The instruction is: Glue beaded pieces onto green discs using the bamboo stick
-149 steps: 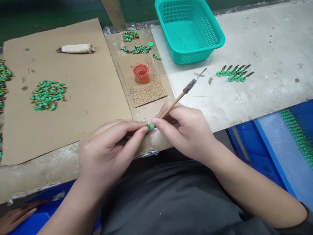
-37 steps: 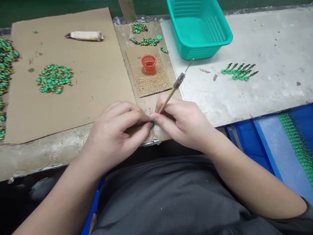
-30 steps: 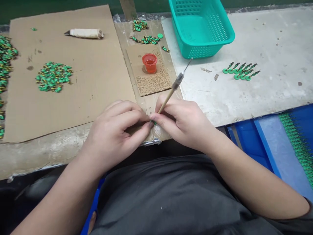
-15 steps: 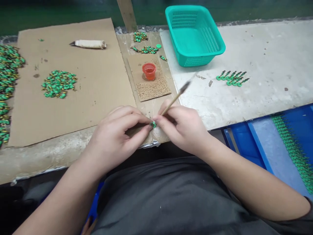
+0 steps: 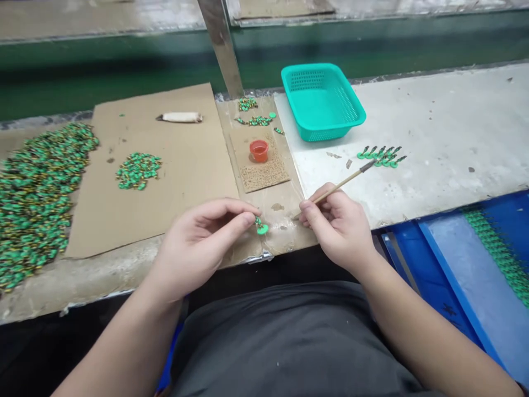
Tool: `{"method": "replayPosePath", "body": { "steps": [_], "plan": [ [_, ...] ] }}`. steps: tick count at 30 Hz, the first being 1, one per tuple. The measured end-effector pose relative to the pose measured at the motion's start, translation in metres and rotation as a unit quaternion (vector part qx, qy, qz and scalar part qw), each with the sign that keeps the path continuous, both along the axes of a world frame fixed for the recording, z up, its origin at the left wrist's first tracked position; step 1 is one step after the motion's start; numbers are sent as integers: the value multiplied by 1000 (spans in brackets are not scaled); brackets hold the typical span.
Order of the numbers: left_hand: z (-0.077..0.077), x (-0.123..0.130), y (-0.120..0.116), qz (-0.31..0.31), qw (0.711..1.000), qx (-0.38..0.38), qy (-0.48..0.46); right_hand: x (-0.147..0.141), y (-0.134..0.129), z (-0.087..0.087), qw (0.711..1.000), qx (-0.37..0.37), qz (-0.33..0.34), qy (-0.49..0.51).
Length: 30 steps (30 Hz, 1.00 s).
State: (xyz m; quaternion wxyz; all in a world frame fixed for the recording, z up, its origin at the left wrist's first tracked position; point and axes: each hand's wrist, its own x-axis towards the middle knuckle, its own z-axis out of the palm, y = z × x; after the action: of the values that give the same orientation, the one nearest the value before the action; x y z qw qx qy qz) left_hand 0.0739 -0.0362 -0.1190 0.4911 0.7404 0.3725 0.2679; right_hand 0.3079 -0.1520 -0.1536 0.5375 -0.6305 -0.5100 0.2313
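Observation:
Between the thumb and fingertips of my left hand (image 5: 206,242) is a small green figurine (image 5: 261,226) with a round green base, above the table's front edge. My right hand (image 5: 341,229), apart from it on the right, grips a thin wooden paintbrush (image 5: 339,184). The brush's dark end points up and away, while its other end is down near the table. Beyond the hands, a small red cup (image 5: 259,151) with liquid in it rests on a speckled piece of cardboard (image 5: 268,177).
A large heap of green and gold pieces (image 5: 41,198) lies left, with a smaller pile (image 5: 138,171) on a cardboard sheet (image 5: 182,160) beside a wrapped pointed tool (image 5: 182,117). A teal basket (image 5: 324,134) and several standing figurines (image 5: 386,160) are right. Blue trays (image 5: 438,264) sit below.
My right hand has drawn away to the right from the figurine with the paintbrush. The figurine's round base now shows below my left fingertips. The view has tilted up and shifted left.

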Motion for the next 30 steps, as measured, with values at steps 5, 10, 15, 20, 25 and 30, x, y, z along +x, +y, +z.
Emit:
{"method": "replayPosePath", "body": {
  "steps": [5, 10, 15, 20, 25, 30],
  "plan": [
    [20, 4, 0, -23, 996, -66, -55, -2, 1, 2, 1000, 18, 20, -14],
    [28, 8, -3, -36, 990, -100, -91, -3, 1, 0, 999, 15, 26, -18],
    [33, 12, -4, -39, 987, -117, -106, -3, 2, 1, 999, 14, 28, -28],
    [34, 14, -4, -44, 986, -117, -111, -2, 1, 1, 999, 13, 31, -29],
    [34, 14, -3, -44, 988, -112, -98, -3, 1, 1, 999, 14, 34, -26],
    [29, 15, -4, -36, 995, -61, -65, -3, 2, 3, 999, 17, 36, -1]
  ]
}}
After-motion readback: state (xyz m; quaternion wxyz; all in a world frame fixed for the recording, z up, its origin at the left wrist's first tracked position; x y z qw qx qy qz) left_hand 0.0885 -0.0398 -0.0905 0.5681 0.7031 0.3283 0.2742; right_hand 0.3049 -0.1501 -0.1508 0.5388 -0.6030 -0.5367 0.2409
